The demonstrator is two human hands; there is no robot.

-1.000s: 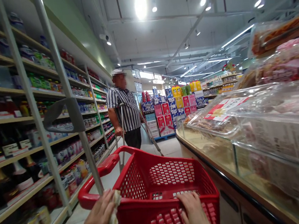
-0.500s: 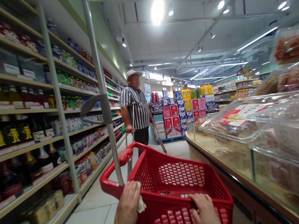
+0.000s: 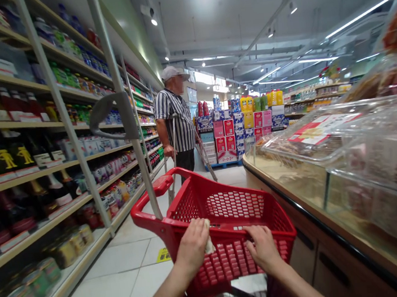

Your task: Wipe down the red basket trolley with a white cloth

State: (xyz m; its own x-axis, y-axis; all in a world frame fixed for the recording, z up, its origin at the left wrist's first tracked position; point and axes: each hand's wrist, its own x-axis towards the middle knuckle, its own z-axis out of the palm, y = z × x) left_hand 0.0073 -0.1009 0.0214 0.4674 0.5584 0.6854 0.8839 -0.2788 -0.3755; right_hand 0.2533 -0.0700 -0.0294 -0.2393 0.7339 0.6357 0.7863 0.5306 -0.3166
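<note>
Along the left of a shop aisle run shelves [image 3: 24, 180] of bottles [image 3: 8, 104] and cans [image 3: 49, 273], then a grey-cuffed crutch [image 3: 129, 120] rising at the left end of the red cart [image 3: 229, 236], beyond which a person in a striped shirt [image 3: 177, 122] stands on the tiled floor [image 3: 125, 258]. The left hand [image 3: 194, 243], fingers close together, presses a pale wad [image 3: 209, 246], perhaps cloth though mostly covered, against the cart's near rim; farther back are stacked boxes [image 3: 225, 142], and the right hand [image 3: 263, 246] curls its fingers over the same rim, with clear plastic packs [image 3: 319, 131] on a glass-sided counter [image 3: 294, 183] at far right.
</note>
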